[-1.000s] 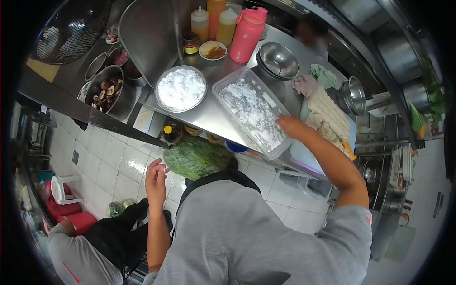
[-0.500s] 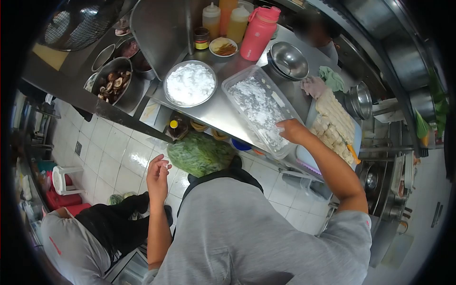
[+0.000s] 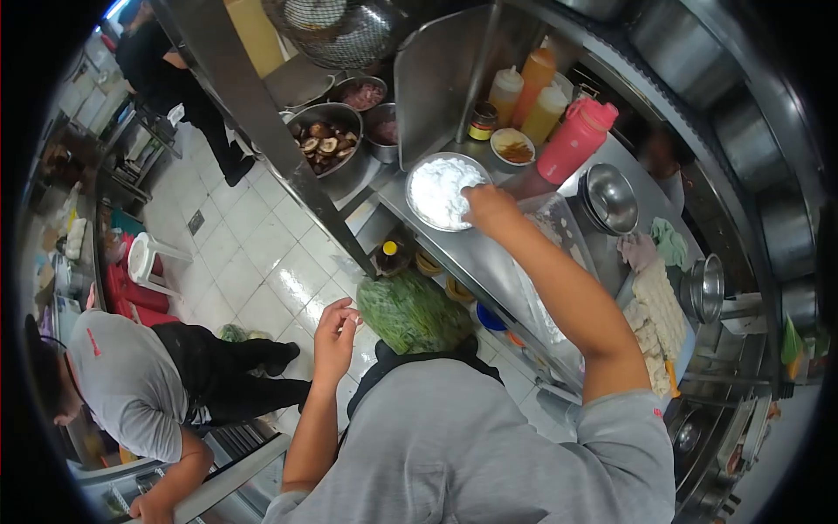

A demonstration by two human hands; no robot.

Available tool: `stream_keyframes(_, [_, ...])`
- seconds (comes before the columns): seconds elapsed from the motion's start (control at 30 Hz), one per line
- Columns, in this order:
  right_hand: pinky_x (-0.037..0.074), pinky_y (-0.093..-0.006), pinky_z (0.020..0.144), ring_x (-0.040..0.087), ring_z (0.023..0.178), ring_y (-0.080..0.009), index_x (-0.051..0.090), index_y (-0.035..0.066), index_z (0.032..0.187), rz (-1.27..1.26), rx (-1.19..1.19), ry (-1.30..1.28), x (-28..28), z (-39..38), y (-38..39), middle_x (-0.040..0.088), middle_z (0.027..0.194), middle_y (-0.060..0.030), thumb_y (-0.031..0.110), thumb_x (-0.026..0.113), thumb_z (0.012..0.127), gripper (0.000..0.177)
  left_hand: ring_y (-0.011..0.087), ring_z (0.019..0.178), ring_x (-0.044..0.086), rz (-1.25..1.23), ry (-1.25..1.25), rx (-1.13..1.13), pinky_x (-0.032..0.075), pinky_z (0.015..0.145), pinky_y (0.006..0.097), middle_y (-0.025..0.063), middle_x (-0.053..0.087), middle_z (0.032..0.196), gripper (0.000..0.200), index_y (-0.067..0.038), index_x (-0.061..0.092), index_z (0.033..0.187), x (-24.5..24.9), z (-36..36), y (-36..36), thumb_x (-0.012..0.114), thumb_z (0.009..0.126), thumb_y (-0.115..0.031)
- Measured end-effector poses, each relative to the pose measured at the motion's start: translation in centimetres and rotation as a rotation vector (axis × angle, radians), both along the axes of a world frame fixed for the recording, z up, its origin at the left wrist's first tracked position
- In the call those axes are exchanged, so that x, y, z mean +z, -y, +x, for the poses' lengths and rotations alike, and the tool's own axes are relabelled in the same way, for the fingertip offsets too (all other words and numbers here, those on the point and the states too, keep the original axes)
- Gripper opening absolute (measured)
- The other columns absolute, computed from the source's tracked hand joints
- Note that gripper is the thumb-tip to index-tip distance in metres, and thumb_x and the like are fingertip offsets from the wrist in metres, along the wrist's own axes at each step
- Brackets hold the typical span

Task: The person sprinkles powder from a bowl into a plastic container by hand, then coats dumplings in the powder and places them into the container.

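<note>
My right hand [image 3: 491, 211] reaches over the counter to a round metal bowl [image 3: 436, 226] heaped with white powder [image 3: 441, 188]. Its bent fingers are pressed together in the powder at the bowl's right side, the tips partly buried. Beneath my right forearm lies a clear plastic tray [image 3: 583, 249] dusted with the same powder, partly covered by the arm. My left hand [image 3: 333, 339] is raised in front of the counter, holding nothing, fingers loosely bent and apart. Near it below is a clear bag of leafy greens [image 3: 410, 314].
Behind the bowl are a small dish [image 3: 512, 147], sauce bottles [image 3: 504, 94] and a pink flask [image 3: 576, 141]. Metal bowls [image 3: 613, 199] and pale dough pieces [image 3: 659, 306] lie right. A pot of mushrooms [image 3: 325, 144] is left. A co-worker [image 3: 131, 375] bends at lower left.
My right hand has left the plastic tray and moved left into the bowl of powder. My left hand stays raised. The view has swung left, and another person shows at upper left.
</note>
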State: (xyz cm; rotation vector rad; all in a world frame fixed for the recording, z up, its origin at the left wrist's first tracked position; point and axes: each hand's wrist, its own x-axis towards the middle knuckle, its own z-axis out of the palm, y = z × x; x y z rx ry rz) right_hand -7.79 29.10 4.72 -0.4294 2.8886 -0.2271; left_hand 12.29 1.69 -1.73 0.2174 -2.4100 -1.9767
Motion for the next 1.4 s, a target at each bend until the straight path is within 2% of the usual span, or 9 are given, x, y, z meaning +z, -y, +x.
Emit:
stream_keyframes(0.3, [0.048,-0.0371,0.078,0.059,0.091,-0.0321,0.059,0.006,0.103,-0.03,0.008,0.035,-6.6,-4.5,0.6,0.059,0.102,-0.0199,0.014,0.06,0.07,0.033,0.0167,0.085,0.059,0.029,0.087,0.119,0.046,0.068,0.024,0.0121,0.047,0.117,0.015,0.0,0.058,0.091,-2.2,2.3,2.2,0.048,0.088,-0.011])
stream_keyframes(0.4, [0.048,-0.0313,0.075,0.06,0.085,-0.0217,0.055,0.001,0.111,-0.486,-0.257,0.323,-1.4,-4.4,-2.6,0.06,0.1,-0.0163,0.023,0.069,0.068,0.05,0.0161,0.083,0.06,0.017,0.076,0.094,0.044,0.066,0.0226,0.0114,0.047,0.117,0.015,-0.001,0.058,0.092,-2.3,1.9,2.0,0.047,0.088,-0.011])
stream_keyframes(0.53, [0.048,-0.029,0.072,0.058,0.086,-0.0167,0.05,-0.002,0.116,-0.957,-0.395,0.405,0.2,-2.0,-10.3,0.059,0.101,-0.0114,0.015,0.068,0.071,0.052,0.0161,0.083,0.06,0.037,0.062,0.088,0.044,0.066,0.0225,0.0115,0.048,0.116,0.015,0.0,0.057,0.092,-2.1,0.8,1.8,0.047,0.088,-0.01])
stream_keyframes(0.67, [0.047,-0.0271,0.076,0.057,0.087,-0.0144,0.053,-0.002,0.113,-0.655,-0.488,0.389,1.5,4.3,-16.3,0.06,0.1,-0.0108,0.01,0.068,0.069,0.048,0.016,0.083,0.06,0.023,0.07,0.069,0.044,0.065,0.0225,0.0118,0.048,0.116,0.015,0.0,0.057,0.092,-2.2,0.1,1.8,0.048,0.089,-0.012])
stream_keyframes(0.8, [0.043,-0.0303,0.085,0.056,0.097,-0.0214,0.057,-0.001,0.109,-0.223,-0.365,0.413,-4.7,10.0,-19.6,0.059,0.106,-0.0142,0.013,0.064,0.072,0.041,0.0162,0.083,0.06,0.025,0.055,0.048,0.044,0.064,0.0223,0.0125,0.048,0.115,0.016,0.001,0.057,0.092,-2.6,-0.5,1.3,0.049,0.089,-0.013])
stream_keyframes(0.9, [0.04,-0.0298,0.089,0.054,0.101,-0.0248,0.055,0.0,0.112,-0.23,-0.276,0.534,-5.9,9.6,-17.1,0.057,0.109,-0.017,0.014,0.058,0.075,0.039,0.0161,0.083,0.059,0.013,0.059,-0.001,0.045,0.065,0.0227,0.0132,0.048,0.115,0.016,0.001,0.057,0.092,-2.3,-1.4,0.3,0.049,0.089,-0.012])
stream_keyframes(1.03, [0.042,-0.0334,0.087,0.055,0.101,-0.0306,0.056,0.003,0.111,-0.575,-0.428,0.228,-10.3,5.2,-14.9,0.057,0.109,-0.0197,0.017,0.056,0.075,0.039,0.0156,0.084,0.056,0.015,0.001,-0.063,0.046,0.068,0.0237,0.0137,0.047,0.115,0.015,0.001,0.057,0.092,-1.7,-2.7,-0.6,0.049,0.089,-0.011])
stream_keyframes(1.27, [0.045,-0.0336,0.084,0.059,0.094,-0.0309,0.057,0.003,0.111,-0.43,-0.586,0.252,-6.5,3.0,-15.3,0.058,0.108,-0.0194,0.015,0.054,0.076,0.037,0.0146,0.083,0.058,0.025,0.035,-0.025,0.044,0.068,0.023,0.0127,0.048,0.116,0.016,0.0,0.057,0.091,-1.4,-2.0,-0.3,0.049,0.089,-0.014])
stream_keyframes(1.4, [0.043,-0.0342,0.087,0.056,0.1,-0.0304,0.057,0.004,0.112,-0.368,-0.294,0.324,-6.7,8.3,-16.0,0.057,0.109,-0.0194,0.017,0.054,0.078,0.036,0.0142,0.082,0.059,0.027,0.104,-0.003,0.044,0.066,0.0219,0.0118,0.048,0.116,0.017,0.0,0.057,0.091,-2.6,-0.7,0.1,0.049,0.089,-0.016])
